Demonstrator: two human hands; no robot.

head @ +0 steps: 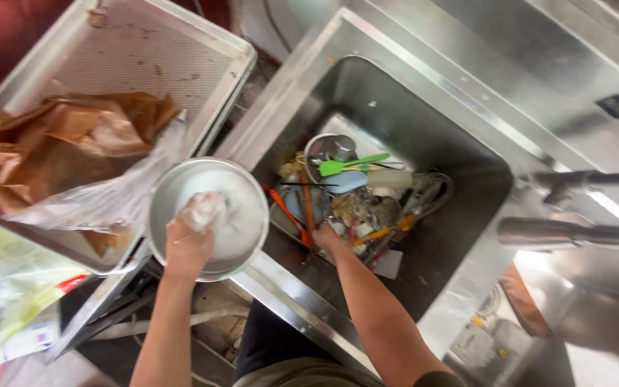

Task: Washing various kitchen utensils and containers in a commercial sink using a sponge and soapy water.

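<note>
My left hand [186, 247] is closed on a crumpled whitish wad [205, 209] and presses it into a round metal bowl [248, 208]. The bowl sits by the front left corner of a deep steel sink [460, 179]. My right hand [326, 236] reaches down into the sink, into a heap of dirty utensils [367, 208]. Its fingers are buried among them, so I cannot tell whether it grips anything. In the heap lie a green spatula [349, 165], an orange-handled tool [286, 209], a small metal cup [342, 147] and a wire whisk [435, 190].
A perforated metal tray [145, 50] on the left holds crumpled brown paper [66, 143] and clear plastic film [109, 197]. Two metal tap pipes [582, 233] jut over the sink's right rim. Plastic bags [1, 294] lie at the lower left.
</note>
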